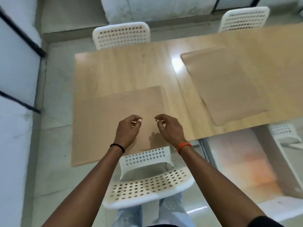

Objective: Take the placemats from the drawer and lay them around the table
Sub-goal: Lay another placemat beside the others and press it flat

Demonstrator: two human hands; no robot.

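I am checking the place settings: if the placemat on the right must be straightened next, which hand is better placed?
The right hand. It hovers nearer the tilted right placemat, while the left hand is farther away over the near placemat. Both hold nothing.

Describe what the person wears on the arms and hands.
Both forearms are bare. The left hand has a thin black band around its wrist. The right hand has an orange band around its wrist. A dark sleeve begins high on the right arm. No gloves and no rings are visible.
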